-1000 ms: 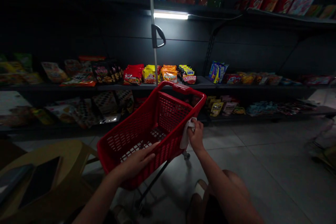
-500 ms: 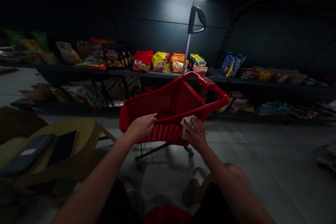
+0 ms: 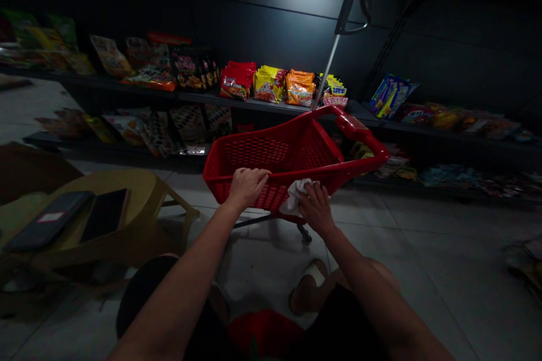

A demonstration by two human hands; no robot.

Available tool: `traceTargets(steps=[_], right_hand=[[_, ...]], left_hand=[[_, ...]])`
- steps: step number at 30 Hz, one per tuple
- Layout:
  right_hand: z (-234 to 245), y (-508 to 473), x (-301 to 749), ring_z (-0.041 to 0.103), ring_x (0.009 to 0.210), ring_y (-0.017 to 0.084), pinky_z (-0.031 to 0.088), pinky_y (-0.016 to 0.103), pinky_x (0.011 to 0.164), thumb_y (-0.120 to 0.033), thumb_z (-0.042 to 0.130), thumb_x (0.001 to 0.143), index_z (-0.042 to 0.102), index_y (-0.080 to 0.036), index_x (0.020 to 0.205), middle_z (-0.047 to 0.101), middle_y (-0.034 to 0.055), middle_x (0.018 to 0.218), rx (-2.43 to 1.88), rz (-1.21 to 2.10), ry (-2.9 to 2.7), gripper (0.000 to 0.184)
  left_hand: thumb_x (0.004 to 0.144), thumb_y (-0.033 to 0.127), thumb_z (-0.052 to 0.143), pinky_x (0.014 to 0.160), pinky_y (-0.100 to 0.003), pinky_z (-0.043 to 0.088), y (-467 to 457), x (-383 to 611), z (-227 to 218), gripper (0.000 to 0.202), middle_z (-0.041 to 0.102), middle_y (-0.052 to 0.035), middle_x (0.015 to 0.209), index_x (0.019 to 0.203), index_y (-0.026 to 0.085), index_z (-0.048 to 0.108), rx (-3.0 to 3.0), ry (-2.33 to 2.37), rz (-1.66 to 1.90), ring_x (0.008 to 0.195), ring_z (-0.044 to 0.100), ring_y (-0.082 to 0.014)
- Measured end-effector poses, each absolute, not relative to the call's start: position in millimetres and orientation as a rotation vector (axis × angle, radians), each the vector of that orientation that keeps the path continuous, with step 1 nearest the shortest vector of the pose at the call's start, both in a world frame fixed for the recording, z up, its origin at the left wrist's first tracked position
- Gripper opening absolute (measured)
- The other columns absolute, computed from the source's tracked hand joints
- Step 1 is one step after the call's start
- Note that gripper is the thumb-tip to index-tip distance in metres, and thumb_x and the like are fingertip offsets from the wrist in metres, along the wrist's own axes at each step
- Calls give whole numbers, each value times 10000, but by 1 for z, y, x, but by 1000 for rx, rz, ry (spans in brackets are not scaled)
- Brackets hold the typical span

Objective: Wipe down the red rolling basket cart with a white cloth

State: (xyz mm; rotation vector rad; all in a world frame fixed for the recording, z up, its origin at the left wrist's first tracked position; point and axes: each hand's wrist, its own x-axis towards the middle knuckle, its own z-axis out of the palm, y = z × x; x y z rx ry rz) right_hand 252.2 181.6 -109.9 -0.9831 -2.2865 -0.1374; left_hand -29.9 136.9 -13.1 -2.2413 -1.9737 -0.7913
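Observation:
In front of me stands a small red plastic shopping cart (image 3: 271, 149), its handle pointing right. My left hand (image 3: 249, 185) is closed over the near rim of the basket, fingers curled to the inner side. Against the outside of the near wall, below the rim and towards the handle end, my right hand (image 3: 315, 206) presses a crumpled white cloth (image 3: 295, 196). The fingers of that hand lie over the cloth, and part of it shows to their left. A caster (image 3: 305, 235) of the cart's dark frame shows beneath.
Behind the cart, a dark shelf (image 3: 262, 105) carries several rows of snack packets (image 3: 267, 86). A metal pole (image 3: 334, 53) with a black handle rises there. On the left, a yellowish stool (image 3: 141, 186) bears a phone (image 3: 105, 214) and a dark flat case (image 3: 51, 219). Pale floor tiles (image 3: 381, 254) extend right.
My view has tilted down and shifted. My left hand has gone from resting at the basket's near side to gripping its rim. The cloth has slid a little left along the wall.

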Motion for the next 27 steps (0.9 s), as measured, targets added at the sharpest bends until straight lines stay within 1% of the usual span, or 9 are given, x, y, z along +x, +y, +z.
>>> traceTargets(steps=[4, 7, 10, 12, 15, 19, 22, 24, 27], right_hand=[[-139, 173, 272, 453, 1329, 252, 149, 513, 1178, -164, 556, 889, 705, -294, 1136, 589, 51, 1367, -1042, -80, -2362, 316], [-119, 171, 269, 531, 1209, 229, 168, 481, 1150, -214, 561, 923, 737, -321, 1032, 648, 31, 1272, -1057, -50, -2333, 233], [-89, 171, 247, 498, 1226, 234, 215, 448, 1113, -245, 539, 951, 720, -343, 1105, 625, 24, 1299, -1046, -29, -2303, 256], [-85, 168, 227, 464, 1255, 244, 250, 432, 1084, -249, 541, 953, 692, -343, 1172, 589, 28, 1350, -1010, -21, -2345, 282], [-112, 157, 205, 489, 1189, 251, 314, 418, 1022, -238, 574, 931, 693, -313, 1167, 595, 53, 1341, -965, 20, -2497, 275], [-171, 134, 202, 530, 1083, 239, 377, 392, 949, -156, 560, 889, 728, -258, 1076, 634, 85, 1255, -1176, 147, -2428, 272], [-204, 119, 211, 538, 1075, 236, 408, 389, 938, -123, 546, 820, 723, -217, 1079, 635, 94, 1208, -1336, 268, -2181, 327], [-220, 113, 215, 553, 1057, 234, 435, 392, 933, -138, 552, 772, 718, -180, 1051, 631, 95, 1174, -1406, 404, -1894, 328], [-234, 110, 210, 584, 1000, 222, 482, 390, 894, -208, 562, 807, 691, -133, 1001, 626, 93, 1105, -1445, 541, -1546, 245]], left_hand=[[1007, 391, 347, 961, -399, 311, 132, -30, -14, 350, 739, -6, 1020, 1159, 306, 651, -2258, -1944, -811, 972, 632, -192], [1003, 402, 350, 969, -406, 307, 131, -28, -14, 355, 741, -12, 1033, 1151, 300, 656, -2237, -1958, -813, 980, 631, -197], [997, 405, 359, 974, -412, 303, 128, -27, -13, 353, 744, -14, 1042, 1143, 298, 662, -2218, -1973, -808, 988, 631, -201], [995, 400, 366, 975, -414, 301, 125, -27, -12, 347, 744, -13, 1052, 1145, 300, 662, -2215, -1975, -805, 983, 632, -201], [1000, 403, 352, 968, -412, 302, 118, -28, -10, 355, 742, -12, 1063, 1151, 301, 657, -2229, -1966, -810, 992, 635, -200], [1005, 419, 334, 949, -409, 307, 112, -30, -8, 371, 743, -12, 1045, 1152, 298, 652, -2239, -1962, -815, 998, 636, -203], [1001, 423, 347, 954, -408, 303, 111, -30, -9, 364, 742, -14, 1042, 1151, 300, 654, -2226, -1972, -814, 1002, 633, -205], [999, 421, 351, 968, -408, 296, 111, -28, -10, 363, 741, -19, 1046, 1158, 301, 654, -2219, -1982, -819, 1009, 627, -204], [996, 428, 355, 979, -411, 290, 109, -23, -10, 363, 738, -24, 1057, 1169, 301, 649, -2211, -1995, -827, 1018, 617, -206]])
